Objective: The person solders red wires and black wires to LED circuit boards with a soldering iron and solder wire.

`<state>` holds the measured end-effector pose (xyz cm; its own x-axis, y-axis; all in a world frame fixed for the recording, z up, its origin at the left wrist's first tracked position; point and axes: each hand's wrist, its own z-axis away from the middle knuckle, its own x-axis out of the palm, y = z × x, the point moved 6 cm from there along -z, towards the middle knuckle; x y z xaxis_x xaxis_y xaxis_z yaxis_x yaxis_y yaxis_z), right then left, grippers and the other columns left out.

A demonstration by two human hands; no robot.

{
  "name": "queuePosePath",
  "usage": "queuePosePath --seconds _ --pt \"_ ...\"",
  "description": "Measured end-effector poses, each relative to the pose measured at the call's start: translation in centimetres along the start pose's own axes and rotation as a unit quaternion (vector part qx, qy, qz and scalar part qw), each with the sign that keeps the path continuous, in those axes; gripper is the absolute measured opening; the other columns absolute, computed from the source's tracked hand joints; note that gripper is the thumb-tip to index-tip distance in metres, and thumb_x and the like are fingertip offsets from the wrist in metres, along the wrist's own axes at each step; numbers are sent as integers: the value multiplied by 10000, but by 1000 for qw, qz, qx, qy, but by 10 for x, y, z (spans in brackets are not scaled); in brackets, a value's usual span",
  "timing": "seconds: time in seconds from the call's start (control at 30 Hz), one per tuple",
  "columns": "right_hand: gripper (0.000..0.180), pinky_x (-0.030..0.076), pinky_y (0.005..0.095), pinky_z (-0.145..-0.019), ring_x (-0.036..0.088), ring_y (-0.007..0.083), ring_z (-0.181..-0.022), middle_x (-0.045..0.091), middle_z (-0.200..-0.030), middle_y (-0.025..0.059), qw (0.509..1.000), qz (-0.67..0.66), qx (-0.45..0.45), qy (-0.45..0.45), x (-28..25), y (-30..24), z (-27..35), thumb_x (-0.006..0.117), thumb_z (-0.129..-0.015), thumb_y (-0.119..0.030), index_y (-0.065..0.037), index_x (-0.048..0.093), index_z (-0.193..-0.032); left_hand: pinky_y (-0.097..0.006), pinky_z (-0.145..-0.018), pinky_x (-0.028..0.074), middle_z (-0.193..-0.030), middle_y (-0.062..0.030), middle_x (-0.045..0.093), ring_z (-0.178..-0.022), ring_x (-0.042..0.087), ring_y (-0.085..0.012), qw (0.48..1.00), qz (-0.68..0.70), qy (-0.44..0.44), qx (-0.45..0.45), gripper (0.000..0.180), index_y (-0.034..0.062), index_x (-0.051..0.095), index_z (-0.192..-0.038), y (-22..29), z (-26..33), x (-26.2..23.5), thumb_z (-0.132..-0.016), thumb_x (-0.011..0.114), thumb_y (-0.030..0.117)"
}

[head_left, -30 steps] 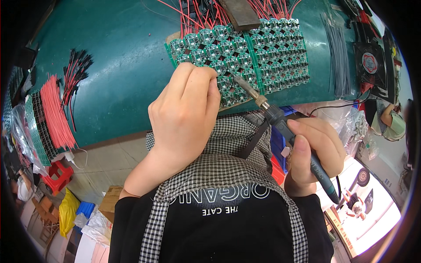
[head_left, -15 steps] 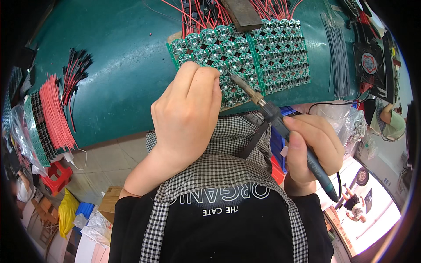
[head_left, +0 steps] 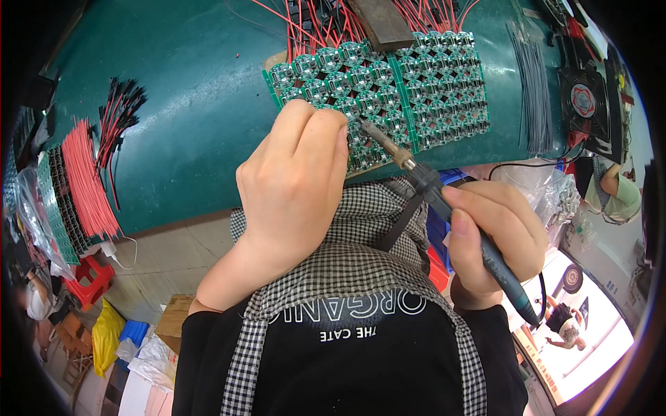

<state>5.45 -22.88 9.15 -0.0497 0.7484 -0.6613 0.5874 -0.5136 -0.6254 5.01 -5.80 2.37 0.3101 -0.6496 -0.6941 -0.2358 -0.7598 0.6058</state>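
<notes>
A soldering iron (head_left: 430, 187) is gripped in my right hand (head_left: 499, 232), its tip slanting up and left onto a panel of small green circuit boards (head_left: 378, 80). Beside that tip, at the panel's lower left, is my left hand (head_left: 291, 173), its fingers pinched together over the boards. What those fingers hold, if anything, is hidden behind the knuckles. Red wires (head_left: 333, 31) run from the panel's far edge. A dark metal bar (head_left: 383, 26) lies across the far edge between the panel's two halves.
To the left on the green table (head_left: 187, 132) lie a bundle of red wires (head_left: 89, 180) and black-ended leads (head_left: 119, 114). Grey wires (head_left: 533, 97) lie right of the panel, beside a black fan (head_left: 584, 100). A red stool (head_left: 91, 281) stands below the table's left end.
The iron has shifted slightly left, its tip now closer to my left fingertips. My left hand has barely moved. A person in the background at lower right has moved.
</notes>
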Motion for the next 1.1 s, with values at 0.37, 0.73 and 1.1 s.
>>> queuePosePath --seconds 0.37,0.73,1.1 --pt "165 505 275 -517 642 222 -597 663 -742 136 1000 -13 2 -6 -2 3 -1 682 -682 41 39 673 -846 -320 -537 476 -814 -74 529 -627 579 -229 1000 22 10 -2 150 45 561 -860 -2 -2 2 -758 650 -19" --pt "153 501 283 -500 641 231 -587 666 -740 147 1000 -17 -11 3 -10 4 -2 670 -695 34 57 663 -847 -323 -536 478 -793 -59 543 -600 569 -226 999 1 38 -31 140 61 580 -843 -2 -12 -14 -759 665 -11" --pt "143 491 280 -485 635 218 -580 661 -729 144 999 -12 -15 27 -2 7 -9 663 -699 44 62 662 -840 -320 -550 486 -833 -74 553 -643 588 -231 999 22 19 -20 157 45 567 -861 -2 -18 -1 -748 653 -21"
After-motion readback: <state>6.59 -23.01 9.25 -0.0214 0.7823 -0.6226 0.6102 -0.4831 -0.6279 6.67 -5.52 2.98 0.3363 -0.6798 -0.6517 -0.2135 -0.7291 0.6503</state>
